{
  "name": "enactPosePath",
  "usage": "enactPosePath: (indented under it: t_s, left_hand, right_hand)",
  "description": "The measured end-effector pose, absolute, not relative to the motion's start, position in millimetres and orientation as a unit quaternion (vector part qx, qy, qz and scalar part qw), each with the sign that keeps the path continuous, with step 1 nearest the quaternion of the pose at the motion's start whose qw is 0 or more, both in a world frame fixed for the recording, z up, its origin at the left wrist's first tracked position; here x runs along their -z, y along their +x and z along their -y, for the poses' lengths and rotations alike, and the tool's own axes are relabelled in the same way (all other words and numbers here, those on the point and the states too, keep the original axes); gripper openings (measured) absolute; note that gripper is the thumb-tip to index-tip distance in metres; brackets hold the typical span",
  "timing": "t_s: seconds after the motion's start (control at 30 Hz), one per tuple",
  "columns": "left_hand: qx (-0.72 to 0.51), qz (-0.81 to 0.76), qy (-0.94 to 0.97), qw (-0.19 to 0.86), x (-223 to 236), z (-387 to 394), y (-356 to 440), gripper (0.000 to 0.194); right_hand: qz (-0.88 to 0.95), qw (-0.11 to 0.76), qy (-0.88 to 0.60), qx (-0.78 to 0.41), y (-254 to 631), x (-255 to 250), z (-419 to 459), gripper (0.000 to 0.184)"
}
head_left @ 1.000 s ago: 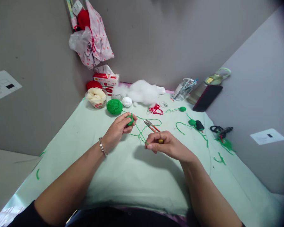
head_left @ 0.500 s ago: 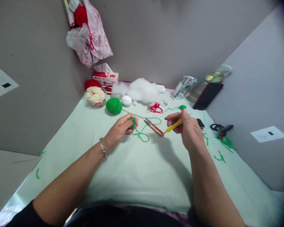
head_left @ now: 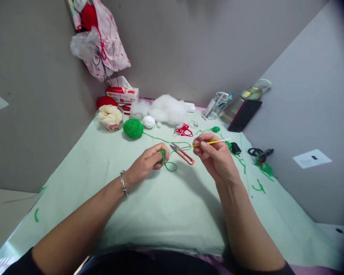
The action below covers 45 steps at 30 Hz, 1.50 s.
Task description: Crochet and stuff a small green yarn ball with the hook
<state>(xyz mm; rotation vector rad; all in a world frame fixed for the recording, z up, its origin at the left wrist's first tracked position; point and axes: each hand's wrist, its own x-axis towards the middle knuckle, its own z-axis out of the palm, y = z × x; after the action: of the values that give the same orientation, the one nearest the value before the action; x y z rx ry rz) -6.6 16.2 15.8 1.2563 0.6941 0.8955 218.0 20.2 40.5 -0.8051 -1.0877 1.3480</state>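
My left hand [head_left: 149, 158] is closed in a pinch on a small green crocheted piece [head_left: 161, 156], from which a loop of green yarn [head_left: 170, 166] trails onto the pale green cloth [head_left: 160, 206]. My right hand [head_left: 215, 156] is closed on a yellow-handled crochet hook [head_left: 209, 143], held level with its metal tip pointing right. Orange thread snips [head_left: 183, 153] lie on the cloth between my two hands. A strand runs back to the green yarn ball [head_left: 133, 128].
At the back stand a bowl of pale pieces [head_left: 109, 116], a white ball [head_left: 148, 122], white stuffing [head_left: 167, 109], red yarn [head_left: 184, 131], a tissue box [head_left: 122, 94], a clear cup [head_left: 216, 105], a dark phone [head_left: 244, 115]. Green scraps [head_left: 260, 168] lie right. A bag [head_left: 99, 42] hangs on the wall.
My right hand rose from the cloth, swung right, then came back toward the left hand, turning the hook level. The left hand stayed closed on the green piece.
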Motion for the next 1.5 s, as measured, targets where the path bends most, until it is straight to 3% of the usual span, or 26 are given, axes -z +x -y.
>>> enactPosePath:
  t_s: [1.2,1.5]
  left_hand:
    - [-0.395,-0.349,0.608,0.594,-14.5,-20.8,-12.5,0.013]
    - [-0.421,-0.347,0.573,0.611,-10.1,-23.7,-16.6,0.012]
  right_hand:
    - [0.599,0.487,-0.349,-0.531,211.8,-32.0,-12.1,0.005]
    - [0.560,0.523,-0.329,-0.552,211.8,-38.7,-10.8,0.006]
